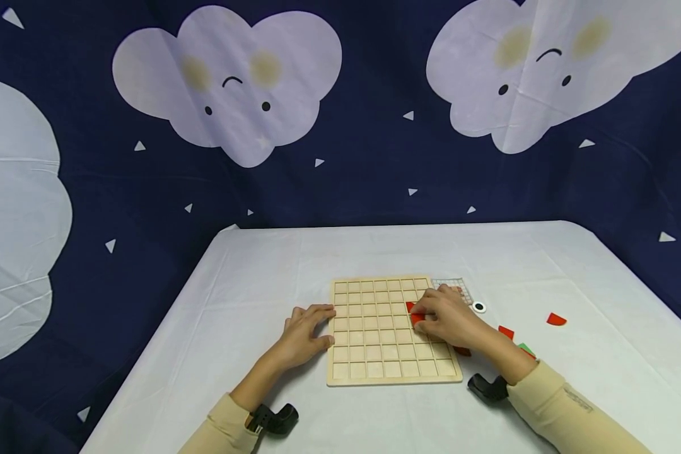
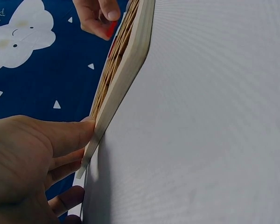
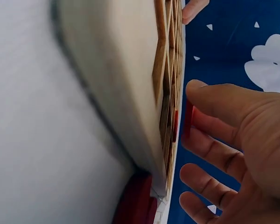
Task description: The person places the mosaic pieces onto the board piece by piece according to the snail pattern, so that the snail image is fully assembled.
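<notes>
A wooden grid board (image 1: pixel 371 372) lies on the white table, with rows of square recesses. At its left edge rests my left hand (image 1: pixel 304 335), thumb and fingertips touching the rim; in the left wrist view the left thumb (image 2: pixel 70 135) lies straight along the board's side. Over the board's right part, my right hand (image 1: pixel 453 318) pinches a flat red piece (image 3: pixel 188 122) between thumb and fingers. Another red piece (image 1: pixel 410 306) sits in a recess just beyond these fingers. In the right wrist view, the held piece appears just above the grid.
Behind the right hand lies a printed grid card (image 1: pixel 458 283), beside a white disc with a black centre (image 1: pixel 479 307). To the right are red pieces (image 1: pixel 556 320) and a green piece (image 1: pixel 525 347). A dark red piece (image 1: pixel 462 351) lies by the board's right edge.
</notes>
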Demonstrator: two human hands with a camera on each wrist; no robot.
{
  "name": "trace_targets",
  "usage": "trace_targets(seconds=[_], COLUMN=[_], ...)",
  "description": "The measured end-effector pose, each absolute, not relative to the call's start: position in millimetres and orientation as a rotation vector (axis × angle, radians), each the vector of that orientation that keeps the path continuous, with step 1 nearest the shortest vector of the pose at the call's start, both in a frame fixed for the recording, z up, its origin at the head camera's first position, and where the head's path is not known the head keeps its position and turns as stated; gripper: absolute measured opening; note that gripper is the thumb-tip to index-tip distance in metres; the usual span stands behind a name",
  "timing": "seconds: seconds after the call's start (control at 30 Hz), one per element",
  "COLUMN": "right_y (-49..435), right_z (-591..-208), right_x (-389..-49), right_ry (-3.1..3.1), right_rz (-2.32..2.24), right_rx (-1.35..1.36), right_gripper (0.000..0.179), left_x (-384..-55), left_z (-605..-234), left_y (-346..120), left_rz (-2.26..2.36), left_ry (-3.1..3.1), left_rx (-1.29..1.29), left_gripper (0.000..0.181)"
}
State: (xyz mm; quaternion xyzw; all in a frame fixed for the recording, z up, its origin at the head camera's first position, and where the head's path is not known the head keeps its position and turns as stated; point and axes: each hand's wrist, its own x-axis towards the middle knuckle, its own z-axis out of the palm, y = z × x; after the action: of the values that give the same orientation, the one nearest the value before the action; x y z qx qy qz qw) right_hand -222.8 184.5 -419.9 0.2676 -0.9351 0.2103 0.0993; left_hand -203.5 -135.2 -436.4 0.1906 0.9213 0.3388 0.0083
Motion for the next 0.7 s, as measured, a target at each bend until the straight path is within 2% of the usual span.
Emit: trace_targets(seconds=[0.7], right_y=[182.0], right_z=[-424.9], right_x=[-229.9], right_ry=[-2.787], right_rz=[0.555], right_rx=[0.784], right_gripper=[0.021], left_x=[-204.3], left_z=[-436.2], left_y=[-134.0], left_rz=[1.043], left_ry=[2.896], left_rx=[0.597], left_gripper=[0.049])
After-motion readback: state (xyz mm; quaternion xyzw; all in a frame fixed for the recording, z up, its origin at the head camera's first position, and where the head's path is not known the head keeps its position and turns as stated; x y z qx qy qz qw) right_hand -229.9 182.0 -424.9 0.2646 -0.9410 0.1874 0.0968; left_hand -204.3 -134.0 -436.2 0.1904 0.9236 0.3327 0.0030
